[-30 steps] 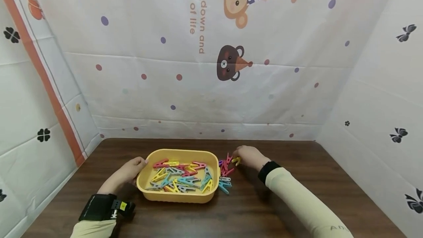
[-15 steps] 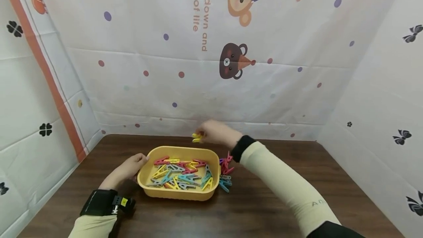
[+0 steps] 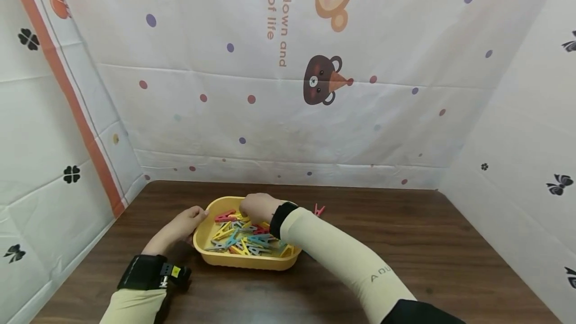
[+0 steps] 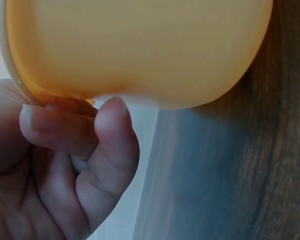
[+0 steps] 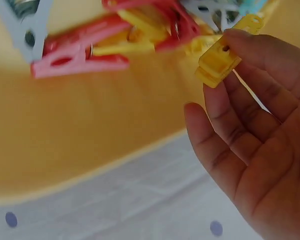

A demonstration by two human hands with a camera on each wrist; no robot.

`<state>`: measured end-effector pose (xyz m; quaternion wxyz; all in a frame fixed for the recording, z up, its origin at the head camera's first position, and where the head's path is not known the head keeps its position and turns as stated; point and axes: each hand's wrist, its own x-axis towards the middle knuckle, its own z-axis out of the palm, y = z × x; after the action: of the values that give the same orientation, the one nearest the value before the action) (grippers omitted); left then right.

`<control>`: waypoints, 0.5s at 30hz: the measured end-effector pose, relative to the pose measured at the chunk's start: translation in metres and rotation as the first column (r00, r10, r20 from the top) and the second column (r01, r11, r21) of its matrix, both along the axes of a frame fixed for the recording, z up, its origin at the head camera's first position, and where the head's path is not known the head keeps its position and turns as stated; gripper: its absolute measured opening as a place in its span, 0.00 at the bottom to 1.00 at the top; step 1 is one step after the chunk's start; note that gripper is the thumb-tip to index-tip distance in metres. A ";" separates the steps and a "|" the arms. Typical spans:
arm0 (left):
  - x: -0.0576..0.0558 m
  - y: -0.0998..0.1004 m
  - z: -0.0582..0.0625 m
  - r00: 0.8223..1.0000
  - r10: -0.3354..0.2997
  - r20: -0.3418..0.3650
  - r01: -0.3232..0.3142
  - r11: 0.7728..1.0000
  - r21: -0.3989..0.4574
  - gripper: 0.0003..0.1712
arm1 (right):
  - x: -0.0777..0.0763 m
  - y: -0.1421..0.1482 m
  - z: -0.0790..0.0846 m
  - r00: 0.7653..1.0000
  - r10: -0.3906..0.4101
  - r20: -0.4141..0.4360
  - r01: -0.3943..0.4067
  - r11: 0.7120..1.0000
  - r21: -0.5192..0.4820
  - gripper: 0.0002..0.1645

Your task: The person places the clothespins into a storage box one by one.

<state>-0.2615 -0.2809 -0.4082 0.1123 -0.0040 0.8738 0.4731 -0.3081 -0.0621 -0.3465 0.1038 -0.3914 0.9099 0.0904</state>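
A yellow plastic basket (image 3: 247, 262) stands on the table with several clothespins (image 3: 225, 234) in it, coloured yellow, red, blue and grey. My left hand (image 3: 185, 224) holds the basket's left end, thumb up at the rim; in the left wrist view its curled fingers (image 4: 115, 130) lie against the outer wall (image 4: 140, 50). Over the back part of the basket, my right hand (image 3: 260, 208) pinches a yellow clothespin (image 5: 222, 57) between thumb and fingers, above red and yellow clothespins (image 5: 80, 57) inside.
A pink clothespin (image 3: 318, 210) shows past the basket's right side, partly behind my right sleeve (image 3: 346, 254). The brown wooden table (image 3: 405, 244) meets a printed white curtain (image 3: 270, 119) at its back edge, with more curtain along both sides.
My right hand has picked up the yellow clothespin from the pile right of the basket, lifted it and carried it left, then down over the basket. My left hand has stayed at the basket.
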 end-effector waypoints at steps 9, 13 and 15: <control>0.001 0.001 0.002 1.000 0.015 0.022 -0.014 1.000 -0.014 0.20 | 0.005 -0.014 -0.021 0.996 0.085 -0.004 -0.085 0.996 0.002 0.14; -0.002 0.000 0.001 0.999 0.019 0.028 -0.018 1.000 -0.021 0.21 | 0.006 -0.016 -0.024 0.994 0.107 0.008 -0.107 0.994 -0.020 0.11; -0.003 0.000 0.000 0.999 0.018 0.028 -0.018 1.000 -0.017 0.21 | 0.004 -0.014 -0.021 0.996 0.089 0.030 -0.088 0.995 -0.035 0.06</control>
<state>-0.2642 -0.2810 -0.4085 0.1203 -0.0195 0.8760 0.4666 -0.3037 -0.0758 -0.3677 0.1075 -0.4346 0.8911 0.0735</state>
